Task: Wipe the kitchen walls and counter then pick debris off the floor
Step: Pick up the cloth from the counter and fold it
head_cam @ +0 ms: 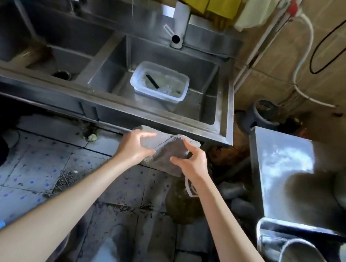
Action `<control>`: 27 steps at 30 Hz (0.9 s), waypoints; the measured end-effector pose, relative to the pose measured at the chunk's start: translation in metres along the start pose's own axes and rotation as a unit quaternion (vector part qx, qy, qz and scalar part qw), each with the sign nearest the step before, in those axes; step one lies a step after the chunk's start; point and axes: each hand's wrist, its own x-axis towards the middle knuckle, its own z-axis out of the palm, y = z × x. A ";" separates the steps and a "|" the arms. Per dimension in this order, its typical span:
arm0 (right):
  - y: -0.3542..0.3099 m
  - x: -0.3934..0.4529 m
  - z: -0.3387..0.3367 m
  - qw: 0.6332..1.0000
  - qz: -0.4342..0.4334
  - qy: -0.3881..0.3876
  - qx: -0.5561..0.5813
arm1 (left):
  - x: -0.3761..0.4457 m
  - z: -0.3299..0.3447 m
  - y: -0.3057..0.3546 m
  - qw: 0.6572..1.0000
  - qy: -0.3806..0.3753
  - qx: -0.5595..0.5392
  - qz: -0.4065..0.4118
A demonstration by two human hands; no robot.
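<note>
Both hands are holding a grey, nubby folded cloth [165, 151] in front of the steel sink's [222, 128] front edge, above the speckled tile floor [33, 157]. Left hand [135, 145] is grasping its left side, fingers curled; right hand [192, 161] is pinching its right side, arms reaching forward. A clear rectangular plastic tub [159, 83] is sitting in the right basin.

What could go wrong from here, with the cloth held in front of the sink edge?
1. Both hands, left hand and right hand, hold the grey cloth loosely by its edges; it might slip and land on the dirty floor.
2. Debris lies on the tiles near the feet; stepping could spread it.
3. The plastic container in the sink holds water; wiping nearby may knock it.
</note>
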 end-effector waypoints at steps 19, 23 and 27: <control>-0.029 0.169 -0.004 0.986 -0.028 -0.070 -0.148 | 0.154 0.014 0.007 0.996 0.044 0.061 -0.051; -0.020 0.176 -0.001 0.977 -0.031 -0.086 -0.191 | 0.161 0.019 0.003 0.996 0.029 0.068 -0.057; -0.013 0.179 0.000 0.974 -0.034 -0.078 -0.211 | 0.168 0.018 -0.005 0.995 0.008 0.075 -0.073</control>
